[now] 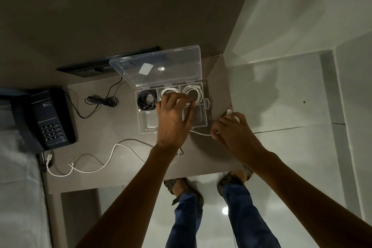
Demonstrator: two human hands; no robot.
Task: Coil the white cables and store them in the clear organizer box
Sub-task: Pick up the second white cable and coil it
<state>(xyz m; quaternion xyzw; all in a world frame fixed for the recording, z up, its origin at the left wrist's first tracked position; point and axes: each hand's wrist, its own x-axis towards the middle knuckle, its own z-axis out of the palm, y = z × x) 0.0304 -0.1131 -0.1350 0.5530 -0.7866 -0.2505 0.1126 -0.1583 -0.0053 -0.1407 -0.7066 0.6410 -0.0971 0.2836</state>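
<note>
At frame centre, my left hand (pixel 173 119) spreads open over the clear organizer box (pixel 173 104); my right hand (pixel 231 129) pinches a loose white cable (pixel 201 133) just beside it, on the grey desk (pixel 112 127).

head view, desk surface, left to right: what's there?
Black desk telephone → bundled thin black cable → clear plastic organizer box → right hand pinching loose white cable.

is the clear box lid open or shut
Open: the lid of the clear organizer box stands tilted back, and coiled cables show in the uncovered back compartments.
</note>
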